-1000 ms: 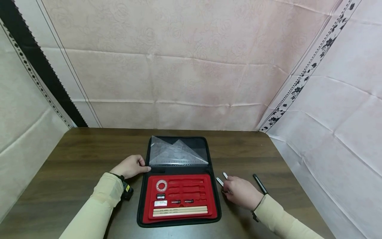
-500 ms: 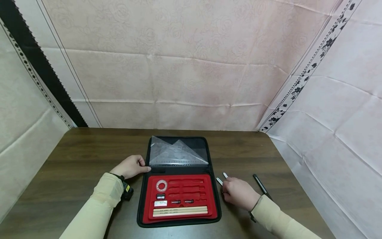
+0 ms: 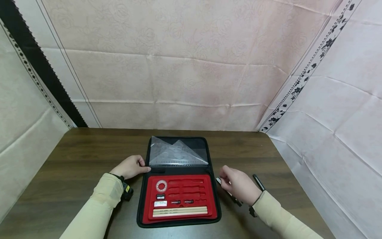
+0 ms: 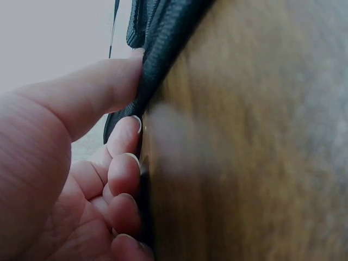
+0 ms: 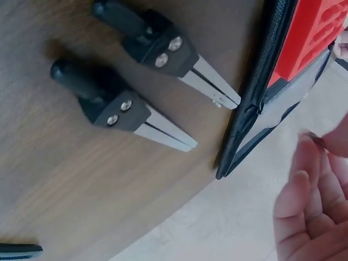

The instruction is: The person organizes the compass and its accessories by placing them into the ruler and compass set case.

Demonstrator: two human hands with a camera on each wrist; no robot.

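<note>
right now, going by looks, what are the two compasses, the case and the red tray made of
Compasses: legs likely metal, silvery with a dull sheen; the black upper parts may be plastic.
Case: probably fabric, given the woven texture up close.
Red tray: smooth, slightly glossy, probably moulded plastic, judging by its recesses.

Table (image 3: 89,147): brown wood-grain | back cloth (image 3: 191,76): pale pink, creased | right cloth (image 3: 337,109): white | border (image 3: 310,69): black floral

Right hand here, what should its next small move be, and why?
Probably ease over the red tray: the right hand seems to pinch a small dark piece, too small to identify, and the tray has empty slots. The left hand holds the open case by its edge.
</note>
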